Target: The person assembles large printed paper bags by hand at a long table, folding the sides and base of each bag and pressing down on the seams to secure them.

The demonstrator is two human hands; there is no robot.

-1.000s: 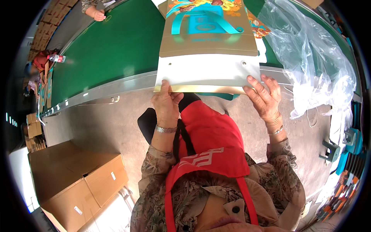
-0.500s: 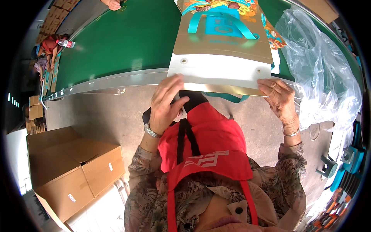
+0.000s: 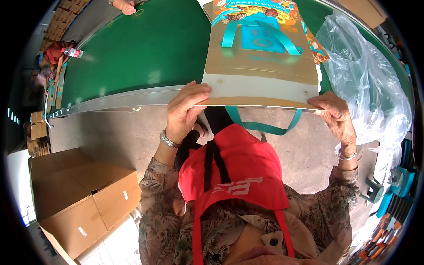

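The left hand is closed on one corner of the gold-and-white bag and the right hand on the other, to my eye keeping its edge straight where it overhangs the green table, a teal strap hanging beneath.

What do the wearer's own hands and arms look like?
The left hand, gloveless, wears a broad silvery linked wristband; the right hand, also gloveless, a thinner silvery bangle. The long sleeves carry a muted leafy print.

Bright centre; dark, fisheye-bent edges
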